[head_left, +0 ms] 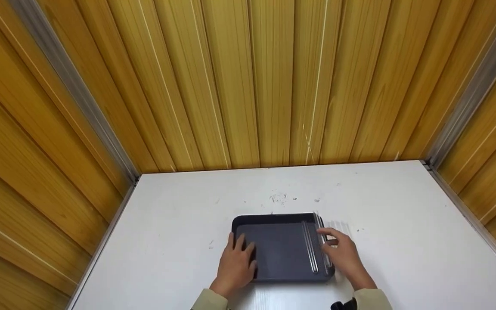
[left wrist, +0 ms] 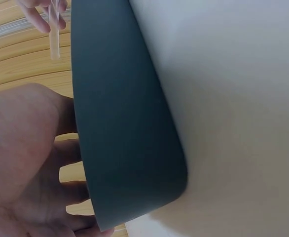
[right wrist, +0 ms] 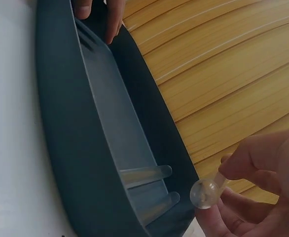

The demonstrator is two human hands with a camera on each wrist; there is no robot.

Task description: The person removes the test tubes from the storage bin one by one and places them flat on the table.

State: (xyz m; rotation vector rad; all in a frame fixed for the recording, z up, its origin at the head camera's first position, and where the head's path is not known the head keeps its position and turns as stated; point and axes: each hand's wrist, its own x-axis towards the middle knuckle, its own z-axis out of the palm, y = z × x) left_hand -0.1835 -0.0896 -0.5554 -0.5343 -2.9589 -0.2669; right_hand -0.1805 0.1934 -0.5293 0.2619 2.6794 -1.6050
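Khaki cuffs [head_left: 210, 300] lie nearest in the head view, where I judge the test tubes [head_left: 310, 247] in the dark tray [head_left: 274, 260] could be struck if the right hand [head_left: 346, 255] lowers unevenly; left wrist, the left hand [left wrist: 28, 158] spreads loosely over the tray's side; right wrist, another test tube [right wrist: 203, 193], slippery if smooth, sits pinched between thumb and fingers above the tray.

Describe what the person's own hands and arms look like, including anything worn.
Both the left hand and right hand are bare, without gloves. The left sleeve and right sleeve are plain khaki-beige, reaching about the wrists, with no markings visible. A black item, cut off by the frame, shows beside the right cuff.
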